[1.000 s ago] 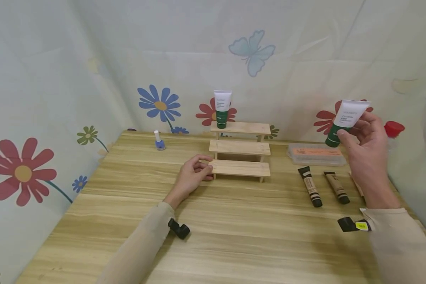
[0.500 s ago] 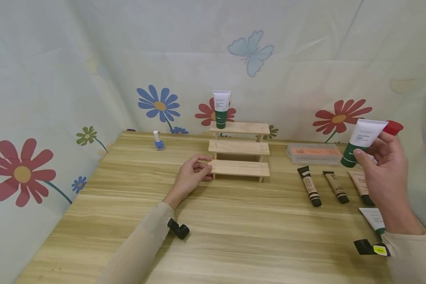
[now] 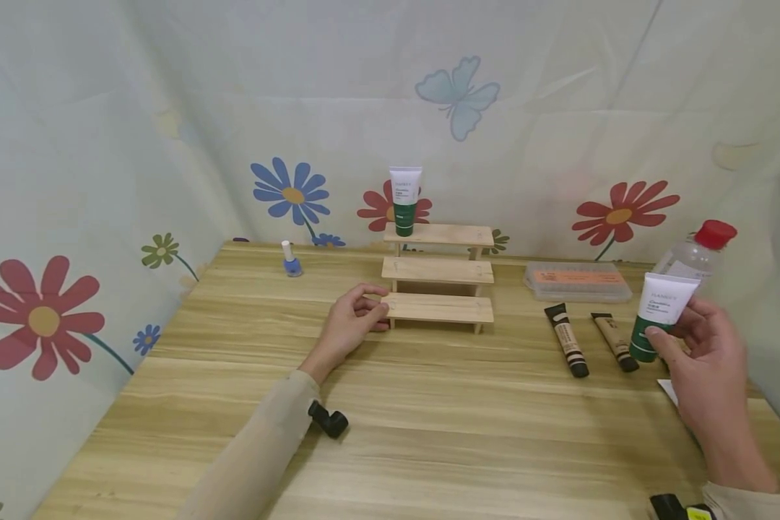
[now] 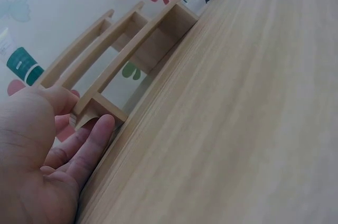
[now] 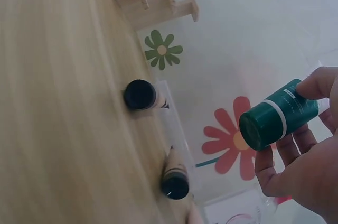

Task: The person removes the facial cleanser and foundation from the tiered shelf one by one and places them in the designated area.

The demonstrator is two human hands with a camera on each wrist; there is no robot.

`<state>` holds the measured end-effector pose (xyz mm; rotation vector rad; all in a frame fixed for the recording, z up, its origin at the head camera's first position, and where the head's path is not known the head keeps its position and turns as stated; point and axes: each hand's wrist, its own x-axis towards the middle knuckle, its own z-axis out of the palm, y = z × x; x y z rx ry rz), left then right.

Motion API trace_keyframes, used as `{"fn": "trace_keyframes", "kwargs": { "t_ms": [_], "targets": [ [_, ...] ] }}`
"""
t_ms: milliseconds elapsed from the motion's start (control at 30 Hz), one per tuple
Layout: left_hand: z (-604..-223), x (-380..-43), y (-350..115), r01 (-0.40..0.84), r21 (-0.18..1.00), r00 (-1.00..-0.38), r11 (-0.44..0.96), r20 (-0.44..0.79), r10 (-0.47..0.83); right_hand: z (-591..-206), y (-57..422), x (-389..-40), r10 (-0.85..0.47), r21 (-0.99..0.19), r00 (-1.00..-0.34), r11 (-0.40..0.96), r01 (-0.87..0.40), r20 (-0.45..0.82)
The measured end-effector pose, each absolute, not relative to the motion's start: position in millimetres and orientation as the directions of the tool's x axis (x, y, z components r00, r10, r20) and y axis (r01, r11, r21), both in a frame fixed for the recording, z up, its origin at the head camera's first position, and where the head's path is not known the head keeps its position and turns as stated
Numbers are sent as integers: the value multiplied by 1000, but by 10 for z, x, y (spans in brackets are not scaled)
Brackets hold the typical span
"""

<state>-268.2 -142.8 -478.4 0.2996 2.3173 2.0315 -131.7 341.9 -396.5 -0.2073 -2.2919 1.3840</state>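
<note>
At the left end of a three-step wooden stand, my left hand grips the lowest step. The left wrist view has the thumb by its upper side and fingers curled at the leg. A white-and-green squeeze tube stands cap down on the top step's left end. My right hand pinches a matching squeeze tube over the right side of the table, cap down and leaning. In the right wrist view its green cap points away from the fingers.
A purple-blue nail polish bottle stands at the back left. On the right lie a dark-capped tube, a tan tube and a clear plastic case. A red-capped bottle stands behind the right hand, which partly covers another white tube.
My right hand has carried the tube rightward, then down and nearer the table's front, uncovering the red-capped bottle. The left hand and the stand have stayed put.
</note>
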Motion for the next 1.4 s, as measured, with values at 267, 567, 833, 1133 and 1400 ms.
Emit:
{"fn": "trace_keyframes", "kwargs": {
  "t_ms": [267,567,833,1133,1400],
  "targets": [
    [-4786,-2680,-1424,112,987,-981,114,91,173,-4138,3447,-1123,419,-947,-887,315,-58,194],
    [-4778,-2679,-1434,113,987,-980,114,92,177,-4277,3482,-918,456,-939,-883,339,57,111],
    [-4771,-2679,-1434,113,986,-980,123,91,175,-4378,3504,-813,422,-834,-905,516,196,49],
    [-4760,-2675,-1441,112,986,-981,124,90,170,-4463,3565,-801,312,-731,-950,646,220,-10],
    [-4763,-2673,-1434,113,986,-980,122,90,177,-4481,3635,-813,253,-695,-965,681,229,-70]
  ]
}}
